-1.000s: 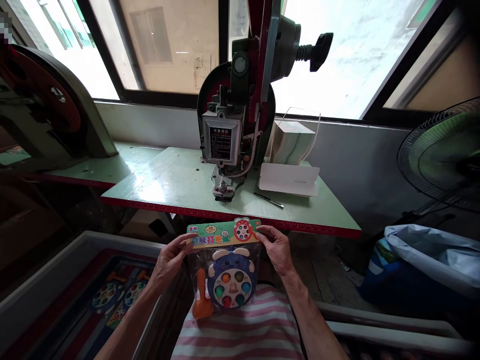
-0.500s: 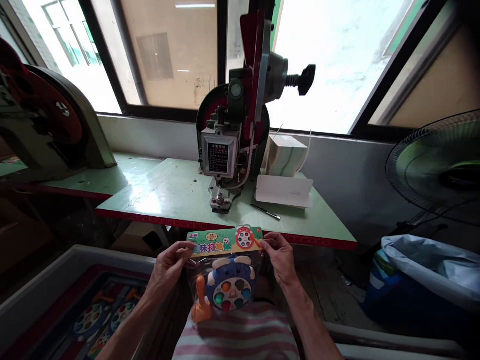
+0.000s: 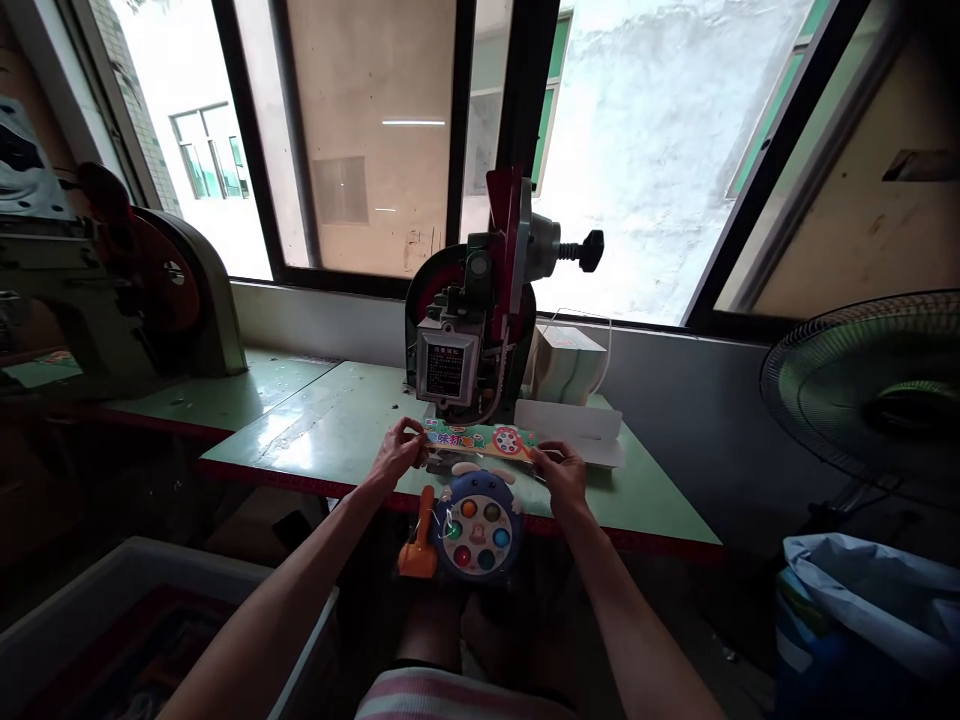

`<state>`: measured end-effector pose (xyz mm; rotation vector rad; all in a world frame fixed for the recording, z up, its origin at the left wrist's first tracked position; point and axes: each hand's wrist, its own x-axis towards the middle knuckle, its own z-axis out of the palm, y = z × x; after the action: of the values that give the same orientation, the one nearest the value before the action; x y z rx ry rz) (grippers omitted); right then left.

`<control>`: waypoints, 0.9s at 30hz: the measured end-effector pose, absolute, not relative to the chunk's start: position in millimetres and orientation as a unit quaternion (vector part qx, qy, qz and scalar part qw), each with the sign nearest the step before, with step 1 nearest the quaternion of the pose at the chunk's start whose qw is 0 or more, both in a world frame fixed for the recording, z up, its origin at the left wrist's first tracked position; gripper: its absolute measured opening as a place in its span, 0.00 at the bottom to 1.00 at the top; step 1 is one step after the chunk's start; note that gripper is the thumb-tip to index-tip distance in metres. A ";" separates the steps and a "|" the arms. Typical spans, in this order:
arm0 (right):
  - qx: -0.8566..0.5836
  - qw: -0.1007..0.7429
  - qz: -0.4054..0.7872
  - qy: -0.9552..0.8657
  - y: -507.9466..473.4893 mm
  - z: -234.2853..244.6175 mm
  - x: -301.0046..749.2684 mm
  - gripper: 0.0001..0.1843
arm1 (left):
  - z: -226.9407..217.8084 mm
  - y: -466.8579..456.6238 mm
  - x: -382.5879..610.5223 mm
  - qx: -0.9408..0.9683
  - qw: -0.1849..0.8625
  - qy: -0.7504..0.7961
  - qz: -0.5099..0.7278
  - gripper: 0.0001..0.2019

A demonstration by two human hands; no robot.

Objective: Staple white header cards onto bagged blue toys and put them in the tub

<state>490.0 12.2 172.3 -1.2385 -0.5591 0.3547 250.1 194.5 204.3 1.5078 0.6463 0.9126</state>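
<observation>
My left hand [image 3: 400,452] pinches the left end of a printed header card [image 3: 472,440], and my right hand [image 3: 561,472] pinches its right end. Below the card hangs a clear bag with a blue round toy [image 3: 480,560] that has coloured buttons, beside an orange toy hammer [image 3: 420,545]. The card's upper edge is at the head of a bench-mounted machine [image 3: 450,365]; whether it touches the machine I cannot tell. The bagged toy hangs in front of the table's red edge.
A green table [image 3: 300,420] carries the machine, with a white carton flap [image 3: 600,435] and a stack of cards [image 3: 570,365] to its right. Another machine [image 3: 180,290] stands left. A grey bin [image 3: 172,555], a fan [image 3: 885,400] and a blue bag [image 3: 847,640] flank me.
Both hands have carried the bagged toy forward and up, from above my lap to the machine's head. The view has tilted upward.
</observation>
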 end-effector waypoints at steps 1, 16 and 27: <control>-0.573 0.762 0.158 -0.258 15.6 173.0 493.1 0.26 | 205.2 199.0 254.3 0.649 0.589 0.276 0.393 0.13; -0.566 0.771 0.134 -0.260 27.2 177.3 504.4 0.25 | 198.1 213.0 267.0 0.638 0.604 0.261 0.399 0.14; -0.533 0.775 0.191 -0.282 72.6 182.2 470.8 0.23 | 206.1 224.2 214.9 0.614 0.588 0.282 0.445 0.20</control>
<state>470.8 72.6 182.2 -1.1546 -0.6098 0.4136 214.9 224.2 206.1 1.4309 0.6568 1.0370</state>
